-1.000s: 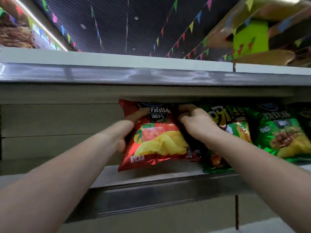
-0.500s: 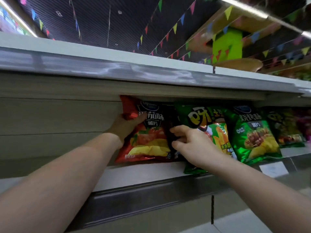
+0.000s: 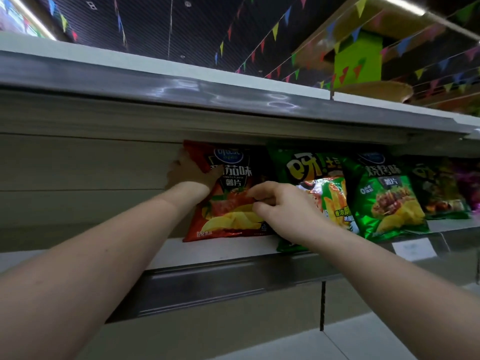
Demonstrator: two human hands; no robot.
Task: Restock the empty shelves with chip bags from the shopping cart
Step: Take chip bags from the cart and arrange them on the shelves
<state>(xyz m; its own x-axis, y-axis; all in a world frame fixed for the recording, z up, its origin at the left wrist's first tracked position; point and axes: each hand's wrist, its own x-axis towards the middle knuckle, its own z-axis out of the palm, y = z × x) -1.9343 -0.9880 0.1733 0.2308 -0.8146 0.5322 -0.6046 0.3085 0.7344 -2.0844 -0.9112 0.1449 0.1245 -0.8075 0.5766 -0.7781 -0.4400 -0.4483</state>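
Since half a second earlier, the right hand (image 3: pixel 283 211) had slid left, off the seam between the bags and onto the front of the red chip bag (image 3: pixel 228 193), while the left hand (image 3: pixel 191 171) had stayed at that bag's upper left corner.

In the head view, the red chip bag stood upright on the shelf (image 3: pixel 207 252), its top tucked under the shelf above (image 3: pixel 233 100) and its bottom edge resting on the white shelf surface. The left hand gripped the bag's upper left corner, thumb over the front of the bag and fingers (image 3: pixel 179 157) curled around its left edge toward the back. The right hand lay against the bag's lower right part, its fingers curled together and pinching at the front foil, the thumb just beneath them.

Just right of the red bag, touching it, stood a green fries bag (image 3: pixel 309 167), its lower part hidden behind the right hand and wrist. Further right leaned a green barbecue chip bag (image 3: pixel 384 193), overlapping the fries bag, and beyond it a darker bag (image 3: pixel 436 188), blurred. A white price tag (image 3: pixel 413 249) sat on the shelf's front rail at the right. Left of the red bag the shelf's back panel (image 3: pixel 78 165) showed bare. Coloured bunting (image 3: pixel 272 29) hung across the dark ceiling.
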